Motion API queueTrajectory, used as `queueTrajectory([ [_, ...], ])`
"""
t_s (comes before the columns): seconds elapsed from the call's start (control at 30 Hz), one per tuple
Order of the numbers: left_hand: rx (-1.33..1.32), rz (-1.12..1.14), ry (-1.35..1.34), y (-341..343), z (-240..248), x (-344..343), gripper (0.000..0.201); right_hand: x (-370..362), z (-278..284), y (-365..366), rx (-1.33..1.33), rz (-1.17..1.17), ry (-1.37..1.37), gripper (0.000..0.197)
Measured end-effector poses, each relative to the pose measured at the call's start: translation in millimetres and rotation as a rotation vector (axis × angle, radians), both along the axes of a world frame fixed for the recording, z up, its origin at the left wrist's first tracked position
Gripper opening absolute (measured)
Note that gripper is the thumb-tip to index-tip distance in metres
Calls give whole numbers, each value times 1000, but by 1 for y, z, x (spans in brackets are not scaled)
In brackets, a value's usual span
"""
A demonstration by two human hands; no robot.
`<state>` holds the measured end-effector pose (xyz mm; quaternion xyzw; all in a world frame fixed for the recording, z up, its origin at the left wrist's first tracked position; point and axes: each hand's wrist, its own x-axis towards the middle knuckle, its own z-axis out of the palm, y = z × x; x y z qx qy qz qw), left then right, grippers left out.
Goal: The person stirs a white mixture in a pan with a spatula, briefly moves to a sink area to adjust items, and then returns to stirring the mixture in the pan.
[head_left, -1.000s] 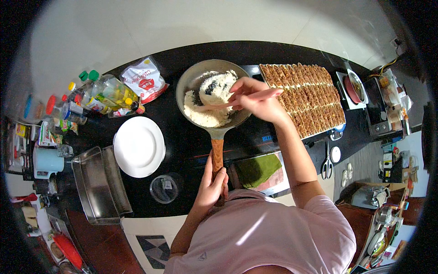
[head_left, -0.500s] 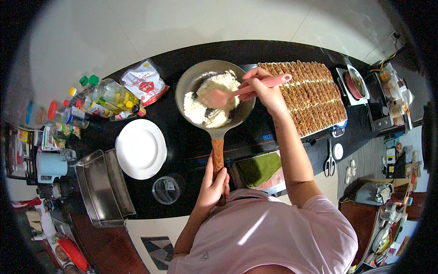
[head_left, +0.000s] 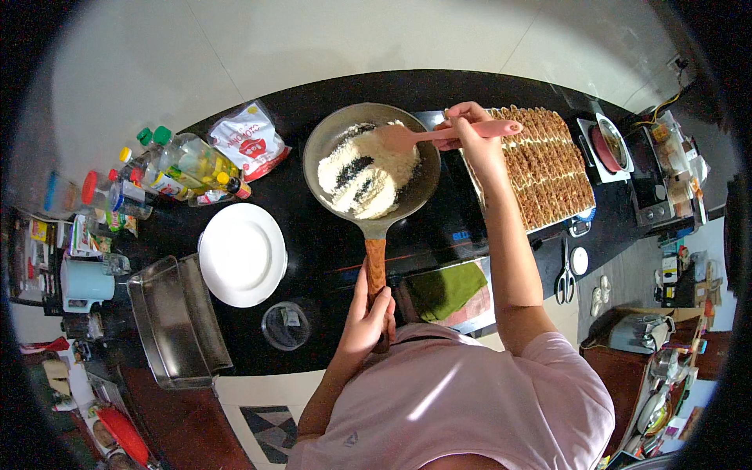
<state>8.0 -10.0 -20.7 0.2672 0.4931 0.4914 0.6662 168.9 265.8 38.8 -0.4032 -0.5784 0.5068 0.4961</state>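
A grey frying pan (head_left: 317,138) with a wooden handle sits on the black cooktop in front of me. Pale, flour-like powder (head_left: 374,188) lies in it, streaked with dark gaps where the pan's bottom shows. My left hand (head_left: 366,323) is wrapped round the pan's handle, close to my body. Above the pan's right rim, my right hand (head_left: 475,145) grips a pink spatula (head_left: 497,128). The spatula's blade rests in the powder at the pan's upper right. Part of the shaft is hidden by my fingers.
To the right stands a tray of brown, crumb-topped rows (head_left: 548,168). Scissors (head_left: 565,274) lie below it. White plates (head_left: 243,255), a clear round container (head_left: 285,326), a metal loaf-shaped tin (head_left: 176,325), a white-and-red bag (head_left: 249,141) and several bottles (head_left: 192,163) stand left.
My right hand and the spatula have shifted right, and the blade has moved from the pan's middle toward its upper right. The powder is spread differently. My left hand stays put.
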Motion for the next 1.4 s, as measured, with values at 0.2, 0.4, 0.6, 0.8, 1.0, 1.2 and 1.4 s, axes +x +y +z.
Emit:
queueTrajectory([
  [0.2,-12,-24,13,1,8,0,62,0,-7,-28,334,-30,-502,6],
  [0.4,-4,-6,9,0,5,0,62,-21,4,-52,294,124,-468,8],
  [0.6,24,-1,28,-1,0,1,62,-24,7,-9,443,48,-623,10],
  [0.8,1,11,17,0,0,1,62,-33,9,-38,354,212,-599,11],
  [1.0,32,-10,70,-1,0,0,63,-38,37,22,420,204,-637,23],
  [1.2,-12,-16,51,1,14,-4,60,-46,53,63,360,301,-837,24],
  [1.4,83,20,46,0,-2,-1,59,-1,46,69,-15,186,-669,20],
])
